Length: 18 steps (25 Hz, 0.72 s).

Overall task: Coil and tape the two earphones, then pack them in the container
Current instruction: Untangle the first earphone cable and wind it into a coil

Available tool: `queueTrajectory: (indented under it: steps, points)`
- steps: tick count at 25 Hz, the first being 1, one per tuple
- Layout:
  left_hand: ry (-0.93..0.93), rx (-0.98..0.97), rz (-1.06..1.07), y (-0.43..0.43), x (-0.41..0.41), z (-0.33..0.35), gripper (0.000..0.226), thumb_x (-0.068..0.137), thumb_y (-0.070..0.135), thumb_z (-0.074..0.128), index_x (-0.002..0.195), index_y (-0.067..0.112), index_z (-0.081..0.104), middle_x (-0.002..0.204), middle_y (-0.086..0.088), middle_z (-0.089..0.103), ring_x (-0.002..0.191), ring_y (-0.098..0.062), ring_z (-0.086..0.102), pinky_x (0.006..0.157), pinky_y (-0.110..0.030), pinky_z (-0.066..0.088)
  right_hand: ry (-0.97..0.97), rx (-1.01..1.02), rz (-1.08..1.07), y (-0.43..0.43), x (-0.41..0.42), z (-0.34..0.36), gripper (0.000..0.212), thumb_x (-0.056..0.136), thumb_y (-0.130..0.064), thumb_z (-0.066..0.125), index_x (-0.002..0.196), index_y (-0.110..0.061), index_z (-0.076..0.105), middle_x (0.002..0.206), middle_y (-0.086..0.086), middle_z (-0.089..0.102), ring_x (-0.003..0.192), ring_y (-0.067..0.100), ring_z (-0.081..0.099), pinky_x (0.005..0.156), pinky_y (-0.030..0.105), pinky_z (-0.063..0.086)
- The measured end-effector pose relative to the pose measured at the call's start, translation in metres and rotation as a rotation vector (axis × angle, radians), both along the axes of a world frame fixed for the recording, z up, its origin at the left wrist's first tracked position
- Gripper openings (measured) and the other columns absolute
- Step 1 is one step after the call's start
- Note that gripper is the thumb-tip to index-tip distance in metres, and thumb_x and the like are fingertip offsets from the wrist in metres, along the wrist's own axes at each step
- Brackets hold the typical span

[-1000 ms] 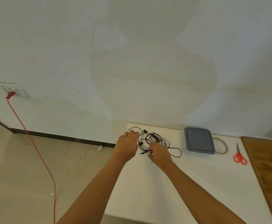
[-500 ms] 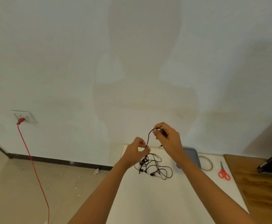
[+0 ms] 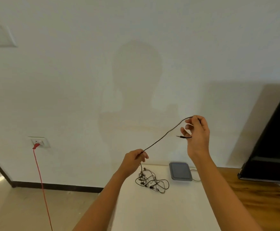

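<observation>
On the white table (image 3: 169,214) the grey container (image 3: 180,171) sits near the tangled earphones (image 3: 151,180). My right hand (image 3: 197,135) pinches one black cable (image 3: 166,135) up high, my left hand (image 3: 133,161) pinches it lower. The jack plug (image 3: 179,136), I think, sticks out below the right fingers (image 3: 185,132). Half a second ago the hands were closer together.
</observation>
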<state>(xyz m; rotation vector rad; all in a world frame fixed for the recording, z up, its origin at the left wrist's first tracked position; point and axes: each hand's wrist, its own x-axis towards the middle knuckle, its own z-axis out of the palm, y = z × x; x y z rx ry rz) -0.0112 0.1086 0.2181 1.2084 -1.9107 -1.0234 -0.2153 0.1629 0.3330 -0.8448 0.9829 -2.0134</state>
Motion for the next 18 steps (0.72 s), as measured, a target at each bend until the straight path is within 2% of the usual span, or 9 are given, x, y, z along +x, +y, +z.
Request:
queueTrajectory:
  steps: [1, 2, 3, 5, 8, 10, 12, 15, 18]
  points:
    - [0.052, 0.013, 0.01, 0.012, 0.0, 0.008, 0.025, 0.099, 0.021, 0.046, 0.086, 0.018, 0.067, 0.074, 0.003, 0.064, 0.076, -0.01, 0.066, 0.072, -0.02, 0.048, 0.013, 0.053, 0.04, 0.01, 0.0, -0.001, 0.016, 0.097, -0.015, 0.049, 0.082, -0.017, 0.056, 0.084, 0.002, 0.061, 0.072, 0.015, 0.053, 0.071, 0.03, 0.052]
    - [0.1, 0.02, -0.001, 0.023, -0.003, 0.018, 0.025, 0.099, 0.021, 0.046, 0.087, 0.015, 0.067, 0.07, 0.004, 0.062, 0.07, -0.009, 0.065, 0.071, -0.021, 0.05, 0.125, 0.135, 0.113, 0.018, 0.001, -0.007, 0.012, 0.096, -0.019, 0.052, 0.084, -0.016, 0.057, 0.09, 0.003, 0.064, 0.08, 0.018, 0.057, 0.079, 0.033, 0.052]
    - [0.134, 0.012, -0.021, 0.033, -0.007, 0.028, 0.025, 0.1, 0.022, 0.046, 0.088, 0.013, 0.067, 0.067, 0.005, 0.058, 0.065, -0.009, 0.062, 0.069, -0.021, 0.052, 0.308, 0.242, 0.211, 0.024, 0.005, -0.017, 0.009, 0.094, -0.023, 0.055, 0.089, -0.016, 0.058, 0.096, 0.003, 0.065, 0.09, 0.021, 0.059, 0.087, 0.036, 0.049]
    - [0.157, -0.033, -0.054, 0.051, -0.018, 0.048, 0.025, 0.099, 0.024, 0.047, 0.088, 0.013, 0.066, 0.066, 0.006, 0.057, 0.061, -0.008, 0.057, 0.066, -0.023, 0.052, 0.65, 0.429, 0.441, 0.037, 0.017, -0.037, 0.022, 0.089, -0.032, 0.063, 0.102, -0.015, 0.06, 0.107, 0.001, 0.066, 0.105, 0.018, 0.06, 0.097, 0.036, 0.045]
    - [0.243, -0.036, -0.083, 0.073, -0.032, 0.073, 0.025, 0.099, 0.022, 0.047, 0.086, 0.013, 0.066, 0.068, 0.006, 0.06, 0.059, -0.009, 0.054, 0.06, -0.02, 0.049, 0.704, 0.436, 0.708, 0.058, 0.037, -0.063, 0.039, 0.082, -0.029, 0.067, 0.114, -0.009, 0.055, 0.11, 0.007, 0.068, 0.107, 0.016, 0.063, 0.101, 0.037, 0.047]
    - [0.264, -0.028, -0.095, 0.08, -0.035, 0.086, 0.026, 0.1, 0.022, 0.045, 0.088, 0.011, 0.065, 0.072, 0.004, 0.062, 0.056, -0.008, 0.053, 0.057, -0.018, 0.048, 0.744, 0.437, 0.718, 0.071, 0.046, -0.074, 0.035, 0.084, -0.026, 0.064, 0.112, -0.007, 0.057, 0.1, 0.008, 0.071, 0.099, 0.017, 0.066, 0.097, 0.036, 0.049]
    - [0.255, -0.062, -0.057, 0.079, -0.032, 0.098, 0.027, 0.101, 0.022, 0.043, 0.088, 0.013, 0.065, 0.073, 0.003, 0.064, 0.053, -0.003, 0.051, 0.057, -0.019, 0.045, 0.779, 0.447, 0.655, 0.081, 0.047, -0.079, 0.017, 0.092, -0.018, 0.056, 0.101, -0.006, 0.062, 0.086, 0.007, 0.071, 0.087, 0.017, 0.067, 0.092, 0.035, 0.051]
    - [0.3, -0.145, 0.174, 0.067, -0.012, 0.114, 0.026, 0.1, 0.015, 0.043, 0.085, 0.018, 0.065, 0.072, 0.005, 0.065, 0.051, 0.008, 0.05, 0.057, -0.02, 0.036, 0.749, 0.5, 0.53, 0.087, 0.024, -0.083, 0.017, 0.096, -0.014, 0.05, 0.092, -0.006, 0.064, 0.072, 0.003, 0.061, 0.068, 0.015, 0.06, 0.076, 0.028, 0.053]
    - [0.382, -0.162, 0.362, 0.053, 0.02, 0.13, 0.024, 0.097, 0.009, 0.043, 0.09, 0.012, 0.065, 0.073, 0.003, 0.064, 0.049, 0.009, 0.05, 0.056, -0.02, 0.035, 0.754, 0.526, 0.435, 0.091, -0.01, -0.091, 0.016, 0.094, -0.018, 0.056, 0.085, -0.011, 0.068, 0.072, 0.002, 0.062, 0.062, 0.011, 0.053, 0.066, 0.023, 0.048]
